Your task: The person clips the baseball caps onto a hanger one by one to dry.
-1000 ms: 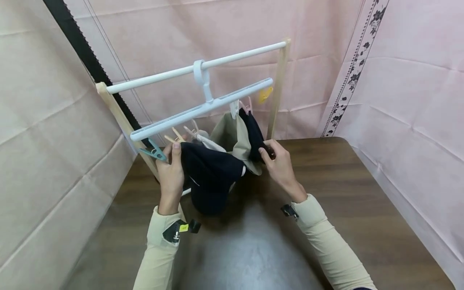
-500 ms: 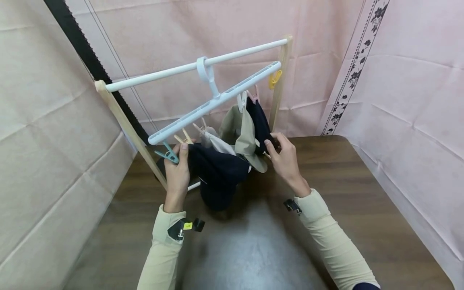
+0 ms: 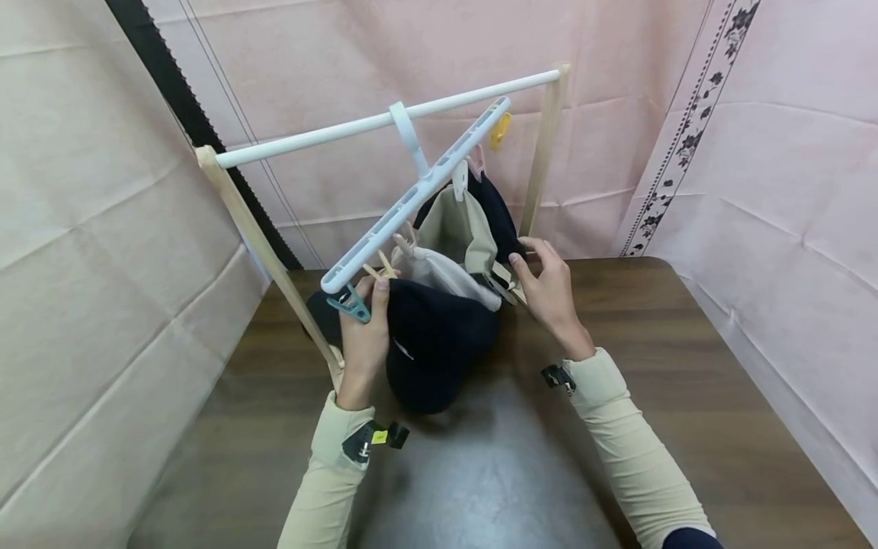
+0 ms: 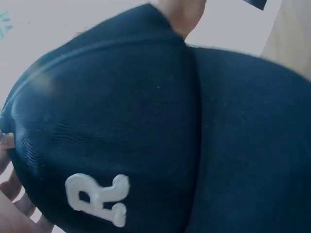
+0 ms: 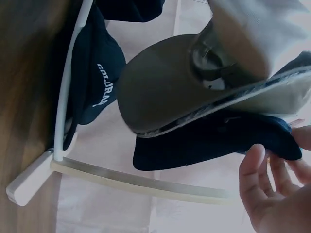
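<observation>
A light blue clip hanger [image 3: 418,191] hangs by its hook from the rack's white bar, turned at an angle. My left hand [image 3: 366,328] pinches the edge of a navy cap [image 3: 439,343] beside a beige clothespin [image 3: 381,265] and a teal clothespin [image 3: 351,303]. That cap bears a white letter R [image 4: 99,199] in the left wrist view. At the other end, my right hand [image 3: 549,293] pinches the edge of another navy cap [image 5: 204,141]. Between them hang a white cap [image 3: 449,274] and a grey-green cap [image 3: 459,225], held by clothespins.
A wooden rack post [image 3: 267,259] stands at left, another post [image 3: 545,152] at right, joined by the white bar [image 3: 329,137]. Behind the rack is a dark cap with white lettering [image 5: 104,85]. A yellow clothespin [image 3: 500,131] hangs at the hanger's far end above the brown table [image 3: 652,366].
The hanger has swivelled on its hook: its near left end has come right and toward me. My left hand has moved right with the navy cap; the right hand has shifted slightly right.
</observation>
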Motion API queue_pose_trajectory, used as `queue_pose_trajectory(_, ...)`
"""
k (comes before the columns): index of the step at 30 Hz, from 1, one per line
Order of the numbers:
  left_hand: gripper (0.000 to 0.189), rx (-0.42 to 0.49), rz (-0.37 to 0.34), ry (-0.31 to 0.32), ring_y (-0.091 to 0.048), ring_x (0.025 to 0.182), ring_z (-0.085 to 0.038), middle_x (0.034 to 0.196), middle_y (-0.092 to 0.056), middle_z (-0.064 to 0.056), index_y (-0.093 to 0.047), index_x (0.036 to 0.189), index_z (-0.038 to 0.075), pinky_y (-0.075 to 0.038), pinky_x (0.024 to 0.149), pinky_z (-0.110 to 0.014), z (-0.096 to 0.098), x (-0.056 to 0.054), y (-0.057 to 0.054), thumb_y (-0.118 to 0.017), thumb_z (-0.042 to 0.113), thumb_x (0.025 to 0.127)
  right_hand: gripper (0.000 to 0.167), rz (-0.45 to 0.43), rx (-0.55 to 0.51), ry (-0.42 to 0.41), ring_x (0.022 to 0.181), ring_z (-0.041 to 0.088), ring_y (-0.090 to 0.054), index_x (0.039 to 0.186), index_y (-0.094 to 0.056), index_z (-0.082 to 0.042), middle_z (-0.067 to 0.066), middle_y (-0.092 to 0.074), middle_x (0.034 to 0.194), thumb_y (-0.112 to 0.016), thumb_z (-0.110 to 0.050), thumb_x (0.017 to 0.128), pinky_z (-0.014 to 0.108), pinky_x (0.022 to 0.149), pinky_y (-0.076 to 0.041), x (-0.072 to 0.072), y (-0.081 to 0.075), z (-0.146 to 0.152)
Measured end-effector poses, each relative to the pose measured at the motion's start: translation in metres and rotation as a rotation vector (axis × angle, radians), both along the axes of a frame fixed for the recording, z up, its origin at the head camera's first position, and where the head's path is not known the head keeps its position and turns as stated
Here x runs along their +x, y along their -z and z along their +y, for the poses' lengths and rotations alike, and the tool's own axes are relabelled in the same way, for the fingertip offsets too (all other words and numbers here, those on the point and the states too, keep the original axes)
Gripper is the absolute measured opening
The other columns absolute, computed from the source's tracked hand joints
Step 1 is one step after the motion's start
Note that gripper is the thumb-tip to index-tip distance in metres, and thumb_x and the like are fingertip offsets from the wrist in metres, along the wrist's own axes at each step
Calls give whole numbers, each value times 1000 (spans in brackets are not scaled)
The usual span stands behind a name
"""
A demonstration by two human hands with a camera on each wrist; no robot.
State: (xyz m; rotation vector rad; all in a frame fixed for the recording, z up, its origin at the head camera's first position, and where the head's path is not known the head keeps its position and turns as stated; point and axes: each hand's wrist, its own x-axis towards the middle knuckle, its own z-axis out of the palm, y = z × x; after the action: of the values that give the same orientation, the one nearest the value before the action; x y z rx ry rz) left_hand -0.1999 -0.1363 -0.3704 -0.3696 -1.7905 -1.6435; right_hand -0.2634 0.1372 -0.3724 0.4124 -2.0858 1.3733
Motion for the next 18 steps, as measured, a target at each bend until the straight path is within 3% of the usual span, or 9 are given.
queue_pose_trajectory(4, 23, -36, 29, -38, -63, 114, -20, 114, -75, -16, -77, 115, -1, -44, 104, -32, 12, -2, 1, -60, 13, 109, 30, 10, -31, 23, 105, 32, -64, 133, -66, 0, 20, -64, 120, -66, -9, 104, 33, 85, -49, 6, -6, 0)
queue_pose_trajectory(8, 20, -88, 94, -106, -65, 105, -21, 111, -75, -13, -78, 114, 1, -46, 98, -33, 23, -5, 3, -63, 14, 107, 28, 67, -43, 33, 103, 29, -62, 130, -67, 2, 20, -61, 119, -66, -8, 104, 27, 82, -51, 15, -15, -3)
queue_pose_trajectory(14, 24, -119, 181, -177, -68, 113, -24, 119, -76, -13, -74, 122, -1, -49, 104, -40, 38, -9, 4, -66, 14, 106, 22, 166, 12, -34, 97, 23, -58, 124, -69, 1, 21, -60, 114, -65, -7, 105, 25, 78, -49, 28, -31, -9)
queue_pose_trajectory(18, 20, -223, 225, -271, -66, 94, -30, 106, -73, -15, -74, 109, 0, -46, 86, -46, 47, -9, 4, -68, 19, 105, 20, 201, 48, -85, 94, 23, -57, 122, -70, 1, 19, -62, 115, -67, -5, 103, 27, 79, -48, 36, -36, -15)
